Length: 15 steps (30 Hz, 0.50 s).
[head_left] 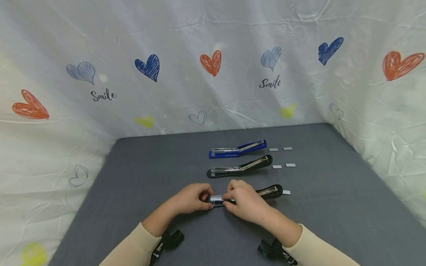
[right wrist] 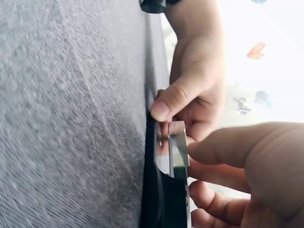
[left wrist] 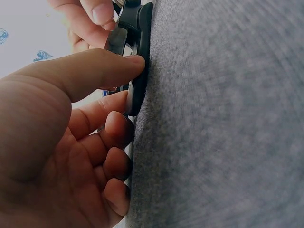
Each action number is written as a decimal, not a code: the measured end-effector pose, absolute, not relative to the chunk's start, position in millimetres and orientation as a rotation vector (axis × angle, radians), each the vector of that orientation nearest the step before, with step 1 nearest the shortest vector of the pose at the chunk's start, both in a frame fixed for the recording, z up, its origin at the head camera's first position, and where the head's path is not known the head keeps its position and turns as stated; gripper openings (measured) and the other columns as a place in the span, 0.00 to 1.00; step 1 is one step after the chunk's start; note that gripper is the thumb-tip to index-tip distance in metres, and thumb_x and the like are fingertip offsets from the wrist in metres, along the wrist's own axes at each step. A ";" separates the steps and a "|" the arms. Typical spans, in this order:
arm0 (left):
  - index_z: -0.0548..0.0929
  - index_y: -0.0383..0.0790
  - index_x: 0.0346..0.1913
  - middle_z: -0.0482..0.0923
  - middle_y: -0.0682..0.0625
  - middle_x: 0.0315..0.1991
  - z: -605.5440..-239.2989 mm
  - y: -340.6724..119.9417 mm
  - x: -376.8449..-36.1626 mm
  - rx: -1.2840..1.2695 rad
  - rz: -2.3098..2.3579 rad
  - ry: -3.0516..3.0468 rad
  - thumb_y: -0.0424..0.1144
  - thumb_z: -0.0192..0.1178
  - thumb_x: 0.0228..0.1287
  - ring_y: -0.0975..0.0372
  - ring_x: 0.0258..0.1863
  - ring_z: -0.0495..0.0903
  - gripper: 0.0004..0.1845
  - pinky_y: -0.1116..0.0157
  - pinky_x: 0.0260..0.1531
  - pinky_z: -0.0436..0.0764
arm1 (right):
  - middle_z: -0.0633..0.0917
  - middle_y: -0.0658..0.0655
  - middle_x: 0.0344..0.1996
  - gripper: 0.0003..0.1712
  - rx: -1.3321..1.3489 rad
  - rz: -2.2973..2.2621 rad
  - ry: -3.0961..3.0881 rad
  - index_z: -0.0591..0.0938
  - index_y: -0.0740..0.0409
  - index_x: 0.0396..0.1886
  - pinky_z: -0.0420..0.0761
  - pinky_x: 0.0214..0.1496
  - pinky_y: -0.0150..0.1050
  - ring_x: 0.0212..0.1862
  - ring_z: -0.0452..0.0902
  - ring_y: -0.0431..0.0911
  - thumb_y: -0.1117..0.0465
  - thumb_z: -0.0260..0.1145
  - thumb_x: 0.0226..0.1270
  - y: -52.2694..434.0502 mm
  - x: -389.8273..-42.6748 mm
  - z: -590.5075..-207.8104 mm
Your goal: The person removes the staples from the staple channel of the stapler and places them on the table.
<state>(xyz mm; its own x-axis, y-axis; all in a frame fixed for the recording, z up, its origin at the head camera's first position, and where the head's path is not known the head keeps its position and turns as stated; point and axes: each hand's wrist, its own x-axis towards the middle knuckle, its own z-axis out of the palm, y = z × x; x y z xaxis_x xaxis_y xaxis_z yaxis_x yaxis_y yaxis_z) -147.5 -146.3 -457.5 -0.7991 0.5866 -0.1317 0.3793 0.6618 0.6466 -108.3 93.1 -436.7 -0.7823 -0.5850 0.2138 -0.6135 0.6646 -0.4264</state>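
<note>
Head view: backdrop cloth (head_left: 186,92) reads "Smile" twice, above hearts.

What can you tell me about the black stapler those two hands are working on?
The black plastic stapler lies opened out flat on the grey felt table, nearest of three, its shiny metal staple rail exposed. The left hand pinches the rail's end; the right hand covers its middle. A small strip of silver staples lies just beyond its far end.

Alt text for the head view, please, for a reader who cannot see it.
Two hands meet on the nearest of three opened staplers: the left hand and right hand hold the metal end of a black stapler on a grey table. Behind it lie another black stapler and a blue stapler, with small staple strips to their right.
</note>
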 end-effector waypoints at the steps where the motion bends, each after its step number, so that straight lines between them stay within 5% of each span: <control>1: 0.85 0.51 0.44 0.70 0.57 0.26 -457.8 -146.5 -147.6 0.765 0.881 2.553 0.42 0.76 0.60 0.65 0.26 0.68 0.12 0.64 0.30 0.67 | 0.73 0.43 0.32 0.07 0.997 0.763 -2.809 0.93 0.53 0.42 0.68 0.36 0.36 0.34 0.65 0.39 0.60 0.75 0.65 92.2 -108.2 -437.5; 9: 0.84 0.52 0.42 0.70 0.57 0.26 -457.7 -147.3 -146.8 0.770 0.883 2.551 0.43 0.76 0.60 0.66 0.25 0.68 0.11 0.65 0.29 0.66 | 0.84 0.42 0.34 0.03 0.875 0.934 -2.746 0.93 0.52 0.36 0.78 0.44 0.41 0.40 0.78 0.40 0.62 0.77 0.63 86.5 -109.3 -442.0; 15: 0.84 0.52 0.42 0.71 0.57 0.27 -457.8 -148.3 -147.6 0.784 0.896 2.549 0.43 0.76 0.60 0.65 0.26 0.69 0.11 0.64 0.30 0.67 | 0.84 0.40 0.31 0.04 0.829 1.109 -2.719 0.90 0.49 0.37 0.78 0.35 0.34 0.31 0.76 0.33 0.61 0.77 0.64 79.2 -110.2 -448.3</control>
